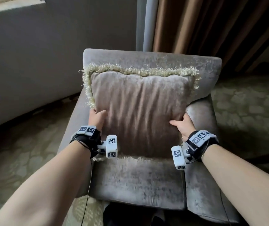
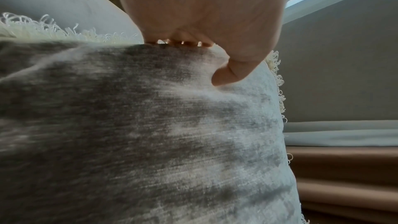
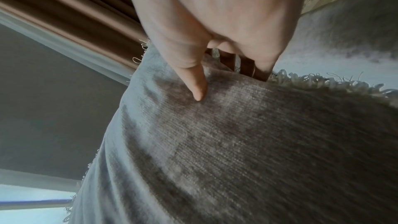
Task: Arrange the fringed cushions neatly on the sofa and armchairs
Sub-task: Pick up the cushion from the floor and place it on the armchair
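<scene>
A taupe velvet cushion (image 1: 138, 110) with a pale fringe stands upright on the grey armchair (image 1: 140, 176), leaning on its backrest. My left hand (image 1: 96, 118) grips the cushion's left edge, thumb on the front and fingers behind. My right hand (image 1: 182, 123) grips the right edge the same way. In the left wrist view the left hand (image 2: 204, 43) has its thumb pressed into the cushion (image 2: 150, 134). In the right wrist view the right hand (image 3: 213, 48) pinches the cushion (image 3: 237, 151) edge, its thumb on the velvet face.
The armchair's right armrest (image 1: 200, 121) sits close beside my right hand. Brown curtains (image 1: 212, 30) hang behind the chair, with a pale wall (image 1: 49, 54) to the left. Patterned carpet (image 1: 16, 152) surrounds the chair.
</scene>
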{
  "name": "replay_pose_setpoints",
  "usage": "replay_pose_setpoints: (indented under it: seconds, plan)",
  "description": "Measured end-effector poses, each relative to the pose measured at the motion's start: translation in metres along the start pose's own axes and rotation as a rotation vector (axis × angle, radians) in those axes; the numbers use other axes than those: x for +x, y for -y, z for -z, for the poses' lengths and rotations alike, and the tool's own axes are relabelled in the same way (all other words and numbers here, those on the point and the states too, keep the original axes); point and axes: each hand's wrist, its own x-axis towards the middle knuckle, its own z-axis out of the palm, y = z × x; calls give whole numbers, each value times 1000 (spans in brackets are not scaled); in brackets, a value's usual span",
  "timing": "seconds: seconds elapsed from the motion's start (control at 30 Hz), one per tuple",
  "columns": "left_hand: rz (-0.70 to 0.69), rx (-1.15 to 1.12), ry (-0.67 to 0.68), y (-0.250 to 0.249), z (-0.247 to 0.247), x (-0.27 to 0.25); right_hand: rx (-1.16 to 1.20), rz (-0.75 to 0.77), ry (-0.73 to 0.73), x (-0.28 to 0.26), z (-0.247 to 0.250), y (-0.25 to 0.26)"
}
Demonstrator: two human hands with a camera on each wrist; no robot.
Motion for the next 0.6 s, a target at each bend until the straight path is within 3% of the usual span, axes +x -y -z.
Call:
replay_pose_setpoints:
  seconds: [0.23,0.43,0.6]
  plan:
    - [-2,21,131,16,-10,80,-26,-3,-113,9,-54,20]
    - [-86,-35,158,31,-26,120,32,9,-149,100,-54,-57]
    - [-135,-37,176,57,-49,140,69,27,-173,79,-69,-28]
